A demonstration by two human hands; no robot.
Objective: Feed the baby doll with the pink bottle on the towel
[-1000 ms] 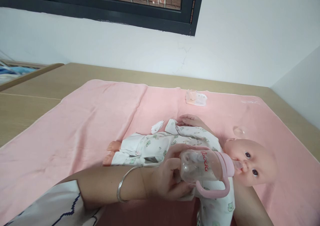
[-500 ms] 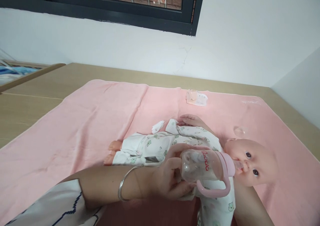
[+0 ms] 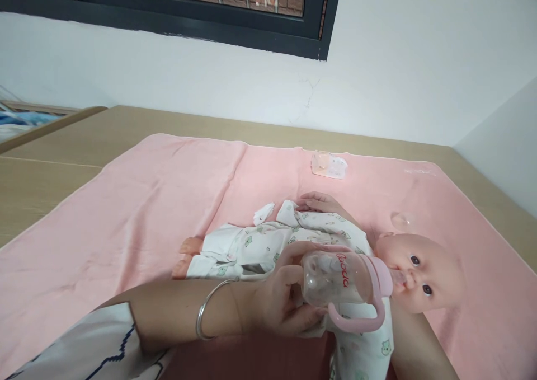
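Left hand [image 3: 285,304] wrapped round clear bottle [image 3: 335,279], teat at doll [image 3: 419,273] mouth, near right on pink blanket [image 3: 146,201]; right hand [image 3: 321,202] flat, fingers together, on doll's far side

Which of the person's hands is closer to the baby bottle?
Left. The left hand grips the bottle by its base; the right hand rests on the doll's far side, apart from it.

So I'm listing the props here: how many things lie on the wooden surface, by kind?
Doll: 1
Baby bottle, in the left hand: 1
Pink blanket: 1
Small packet: 1
White cloth scrap: 1
Clear cap: 1
Total: 6
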